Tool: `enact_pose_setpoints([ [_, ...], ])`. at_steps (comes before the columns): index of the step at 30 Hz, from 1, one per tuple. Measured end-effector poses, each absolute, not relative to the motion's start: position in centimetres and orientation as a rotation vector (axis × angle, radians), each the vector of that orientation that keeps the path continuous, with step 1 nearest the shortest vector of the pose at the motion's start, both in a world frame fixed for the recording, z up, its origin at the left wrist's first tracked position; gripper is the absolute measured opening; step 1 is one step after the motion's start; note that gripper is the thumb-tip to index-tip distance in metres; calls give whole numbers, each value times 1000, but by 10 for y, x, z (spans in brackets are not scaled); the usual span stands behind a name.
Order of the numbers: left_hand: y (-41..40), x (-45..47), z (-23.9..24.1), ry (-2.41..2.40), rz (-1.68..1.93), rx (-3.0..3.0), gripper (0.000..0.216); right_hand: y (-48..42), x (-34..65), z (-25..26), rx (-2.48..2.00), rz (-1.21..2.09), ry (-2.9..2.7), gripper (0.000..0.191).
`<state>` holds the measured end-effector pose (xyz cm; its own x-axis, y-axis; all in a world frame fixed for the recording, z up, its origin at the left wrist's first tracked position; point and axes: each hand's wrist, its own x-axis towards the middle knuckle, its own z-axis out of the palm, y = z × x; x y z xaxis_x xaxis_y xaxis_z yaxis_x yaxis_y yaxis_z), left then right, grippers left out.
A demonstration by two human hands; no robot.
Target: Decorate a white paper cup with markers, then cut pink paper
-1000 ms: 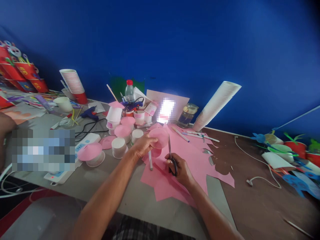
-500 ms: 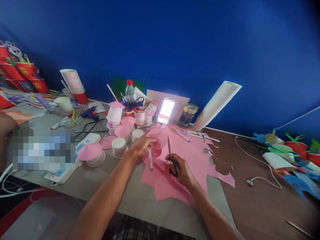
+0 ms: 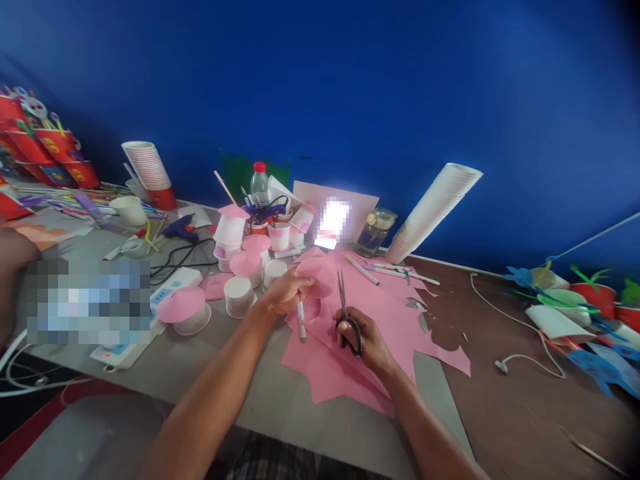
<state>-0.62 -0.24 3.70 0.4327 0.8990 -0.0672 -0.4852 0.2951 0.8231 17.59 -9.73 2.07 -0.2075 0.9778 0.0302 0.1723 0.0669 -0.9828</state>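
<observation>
My left hand (image 3: 284, 293) pinches a round pink paper piece (image 3: 316, 276) and holds it above the table, with a pen (image 3: 301, 321) also sticking down from its fingers. My right hand (image 3: 364, 340) grips black-handled scissors (image 3: 346, 308), blades pointing up and slightly parted, just right of the pink piece. Both hands hover over a pile of cut pink paper sheets (image 3: 395, 320) lying on the grey table (image 3: 210, 353).
White cups capped with pink paper (image 3: 239, 291) stand left of my hands. A leaning stack of white cups (image 3: 434, 208), a jar (image 3: 375, 231), a water bottle (image 3: 259, 181), a glue gun (image 3: 179, 228), a power strip (image 3: 135, 333) and pens (image 3: 400, 269) surround them. Craft cups lie at right (image 3: 560, 313).
The scissor blades have opened slightly and my right hand has shifted a little to the right. The left hand still holds the pink piece in much the same place.
</observation>
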Motion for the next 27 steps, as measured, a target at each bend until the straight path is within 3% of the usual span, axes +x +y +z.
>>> enact_pose_setpoints([
  [12,-8,-2,42,653,935,837,61,-96,177,22,-1189,1236,-1519,50],
  [27,-6,-1,38,678,932,862,53,-94,176,22,-1187,1208,-1535,48],
])
